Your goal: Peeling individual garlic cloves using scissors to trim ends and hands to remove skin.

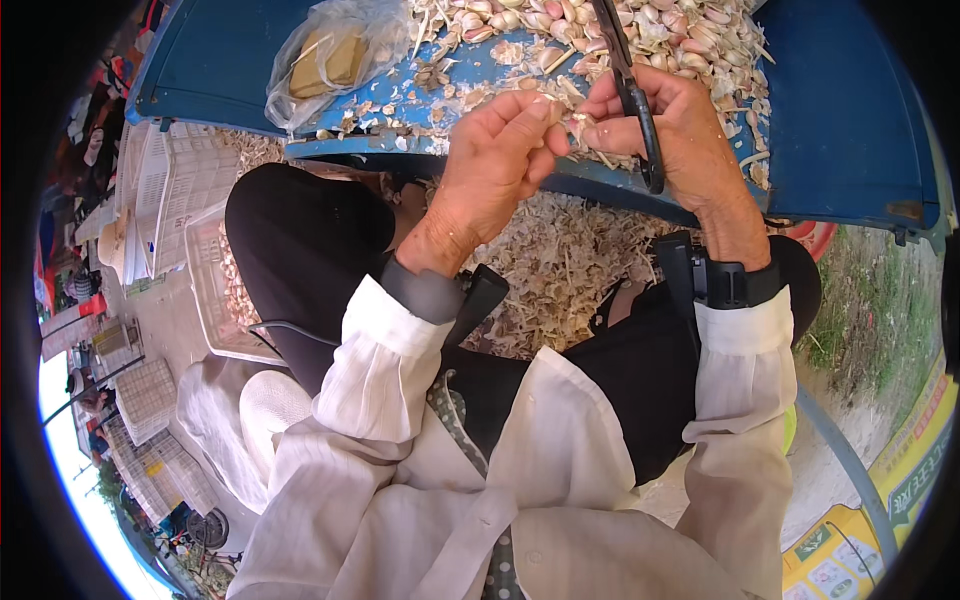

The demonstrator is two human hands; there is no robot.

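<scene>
My left hand (501, 154) pinches a small piece of garlic (553, 105) between thumb and fingers over the front edge of a blue table (840, 97). Close by on its right, my right hand (664, 135) pinches a garlic piece with a pinkish root end (579, 124). A pair of dark metal scissors (637, 105) is also in my right hand, with the black handle loop hanging over its back and the blades pointing away from me. Behind both hands lies a heap of garlic cloves (690, 37), with loose skins and stem bits around it.
A yellowish block (328, 64) in a clear plastic bag (382, 45) lies at the table's left. Garlic skins (555, 262) cover the ground between my knees. Beside my left leg stands a white plastic crate (206, 300) with garlic; further crates (146, 397) and people are at far left.
</scene>
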